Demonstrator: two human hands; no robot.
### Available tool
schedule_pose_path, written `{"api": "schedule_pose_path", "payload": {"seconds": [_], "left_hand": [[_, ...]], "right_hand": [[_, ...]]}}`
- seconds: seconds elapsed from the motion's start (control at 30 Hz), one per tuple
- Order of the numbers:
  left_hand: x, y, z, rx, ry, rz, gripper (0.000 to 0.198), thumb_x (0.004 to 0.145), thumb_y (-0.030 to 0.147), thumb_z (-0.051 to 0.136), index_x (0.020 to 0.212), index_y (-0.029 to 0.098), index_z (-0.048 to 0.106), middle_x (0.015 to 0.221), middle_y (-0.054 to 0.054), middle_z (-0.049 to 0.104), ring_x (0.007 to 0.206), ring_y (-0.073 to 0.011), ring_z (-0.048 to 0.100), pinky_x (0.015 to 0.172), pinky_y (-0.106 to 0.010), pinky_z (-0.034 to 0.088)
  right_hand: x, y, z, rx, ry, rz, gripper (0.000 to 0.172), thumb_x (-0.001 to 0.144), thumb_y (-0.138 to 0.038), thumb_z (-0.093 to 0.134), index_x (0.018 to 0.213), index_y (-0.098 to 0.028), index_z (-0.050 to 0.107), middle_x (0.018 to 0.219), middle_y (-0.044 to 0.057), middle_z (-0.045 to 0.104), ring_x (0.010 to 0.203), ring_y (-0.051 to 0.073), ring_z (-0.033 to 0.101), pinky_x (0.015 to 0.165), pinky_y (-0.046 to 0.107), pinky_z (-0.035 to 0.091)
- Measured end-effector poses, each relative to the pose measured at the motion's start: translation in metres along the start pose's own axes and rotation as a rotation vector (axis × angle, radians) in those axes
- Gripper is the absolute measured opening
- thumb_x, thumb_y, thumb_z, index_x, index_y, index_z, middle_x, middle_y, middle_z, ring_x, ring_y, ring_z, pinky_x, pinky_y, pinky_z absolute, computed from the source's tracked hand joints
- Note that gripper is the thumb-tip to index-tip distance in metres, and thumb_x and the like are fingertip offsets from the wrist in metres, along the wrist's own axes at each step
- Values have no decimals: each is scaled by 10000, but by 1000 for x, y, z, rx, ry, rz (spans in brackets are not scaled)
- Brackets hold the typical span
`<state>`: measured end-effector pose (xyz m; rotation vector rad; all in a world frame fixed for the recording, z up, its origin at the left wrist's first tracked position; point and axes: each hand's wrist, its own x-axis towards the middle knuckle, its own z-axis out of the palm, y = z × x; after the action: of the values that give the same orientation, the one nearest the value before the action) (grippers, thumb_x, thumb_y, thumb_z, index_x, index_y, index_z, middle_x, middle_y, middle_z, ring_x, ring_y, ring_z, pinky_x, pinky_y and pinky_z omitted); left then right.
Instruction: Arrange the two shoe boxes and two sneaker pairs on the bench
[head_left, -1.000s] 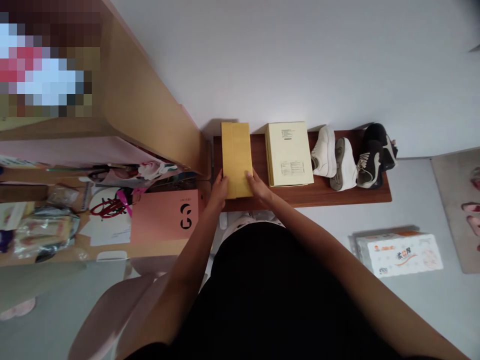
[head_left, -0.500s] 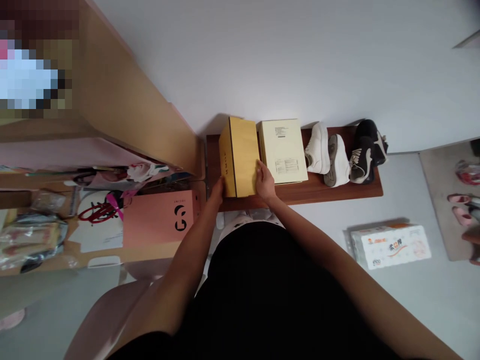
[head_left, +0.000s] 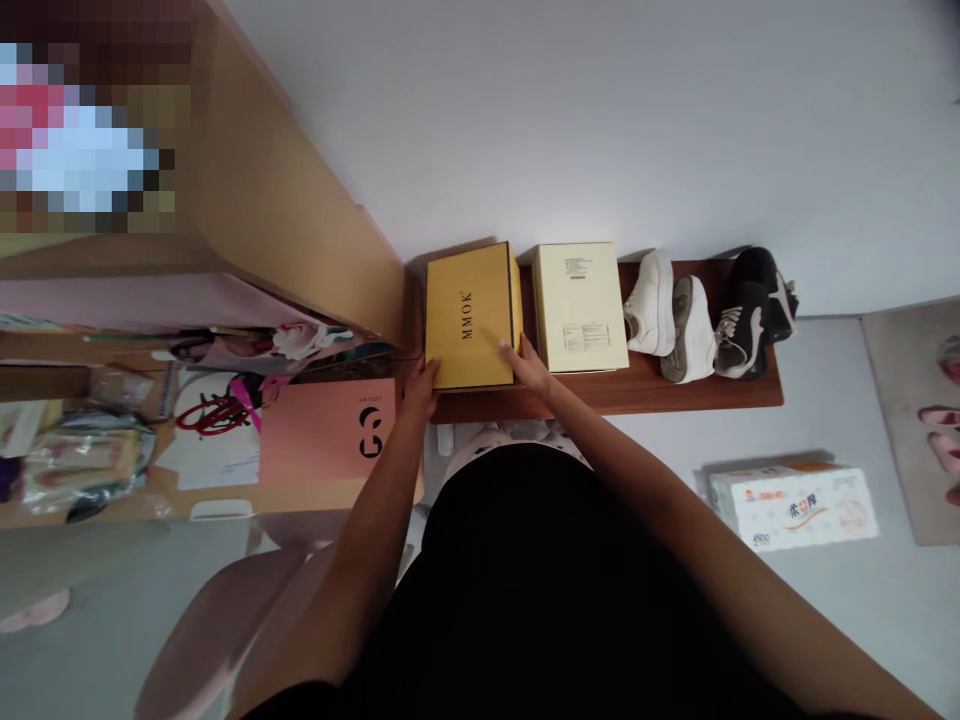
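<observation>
A yellow box (head_left: 471,310) lettered MMOK, with a dark edge line, is at the left end of a brown wooden shelf (head_left: 615,398). My left hand (head_left: 424,384) grips its near left corner, thumb on top. On the box's right side is my right hand (head_left: 526,364), its thumb over the top edge and its fingers against the side. The box's underside is hidden, so I cannot tell whether it rests fully on the shelf. Just right of it lies a cream box (head_left: 581,300) with small print, apart from the yellow one.
White sneakers (head_left: 652,303) and black sneakers (head_left: 744,330) stand farther right on the shelf. A tissue pack (head_left: 795,508) lies on the floor. To the left, a desk holds a pink box (head_left: 326,430), red cable (head_left: 214,412) and plastic bags (head_left: 86,465). A pink chair (head_left: 217,625) stands close by.
Between my hands the yellow box has turned over, so its lettered face now points up instead of left. Both hands still hold it. The view has shifted slightly.
</observation>
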<state>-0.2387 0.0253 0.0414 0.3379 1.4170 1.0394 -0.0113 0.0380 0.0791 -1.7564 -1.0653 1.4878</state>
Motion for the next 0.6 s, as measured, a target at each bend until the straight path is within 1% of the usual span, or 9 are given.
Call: {"api": "schedule_pose_path", "payload": {"seconds": [0.07,0.13,0.23,0.3,0.4,0.53,0.6], "left_hand": [[2,-1,5,4,16,31,476,867,293,729,1337,261,663,1285,-62,738,1242,-246,670,1030,-406,577],[6,-3,10,22,38,57,515,870,270,720,1378,263,638,1299,-53,734,1239,-214,672,1037,-378,571],[13,-5,16,38,66,76,574,850,262,736,1411,280,614,1292,-46,739,1213,-190,688,1040,-361,563],[17,-5,19,22,62,76,613,832,263,757,1424,308,605,1284,-38,744,1205,-190,695,1041,-365,561],[20,-6,23,11,55,63,667,823,266,767,1457,349,574,1293,-23,740,1210,-198,696,1041,-379,562],[21,-7,25,27,55,70,691,836,265,748,1490,358,544,1343,-23,714,1242,-214,679,1047,-393,561],[22,-7,26,30,46,77,678,855,268,727,1500,354,535,1374,-24,695,1280,-216,655,1060,-395,552]], "right_hand": [[4,0,1,39,-22,3,676,944,-561,630,1468,-151,512,1432,141,637,1353,253,580,1176,420,433],[8,1,3,57,-19,60,613,968,-465,625,1469,-138,490,1440,157,628,1304,238,621,1139,402,476],[15,6,4,43,6,150,581,977,-345,611,1479,-97,458,1444,186,618,1293,229,629,1112,388,498],[20,9,4,32,16,182,567,978,-303,593,1476,-72,453,1439,200,616,1294,232,626,1106,392,500],[26,13,3,15,28,239,591,978,-312,573,1499,-76,426,1418,201,627,1270,253,637,1072,442,529],[31,16,0,-45,-3,314,662,983,-384,562,1556,-119,361,1417,212,616,1218,316,663,959,535,591],[35,19,-1,-52,-3,308,683,982,-430,564,1561,-132,358,1415,217,610,1197,330,673,928,560,599]]}}
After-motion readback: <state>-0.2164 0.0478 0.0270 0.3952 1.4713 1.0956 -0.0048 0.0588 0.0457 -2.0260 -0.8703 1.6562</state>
